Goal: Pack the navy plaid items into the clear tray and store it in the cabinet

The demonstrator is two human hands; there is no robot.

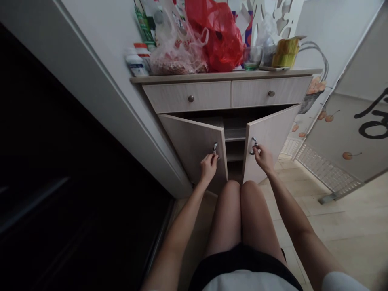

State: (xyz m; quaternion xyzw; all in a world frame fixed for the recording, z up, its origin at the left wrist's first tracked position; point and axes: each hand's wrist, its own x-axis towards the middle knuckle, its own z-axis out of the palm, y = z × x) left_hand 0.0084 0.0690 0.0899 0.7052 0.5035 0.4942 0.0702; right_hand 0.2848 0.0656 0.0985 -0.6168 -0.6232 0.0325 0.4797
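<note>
My left hand (209, 166) is closed on the curved metal handle (215, 147) of the left cabinet door (194, 141). On the other side, my right hand (263, 157) pinches the matching handle (254, 141) of the right cabinet door (273, 131). Both pale wood doors stand partly ajar, angled outward toward me. Between them a narrow gap shows inner shelves (235, 135) in shadow; most of the interior is hidden behind the doors. My knees are close to the lower door edges.
Two closed drawers with round knobs, the left drawer (182, 89) and right drawer (257, 93), sit above the doors. On the cabinet top are a red plastic bag (222, 40), a clear bag (178, 52), white bottles (136, 62) and a glass (252, 58). A decorated screen (348, 133) stands right.
</note>
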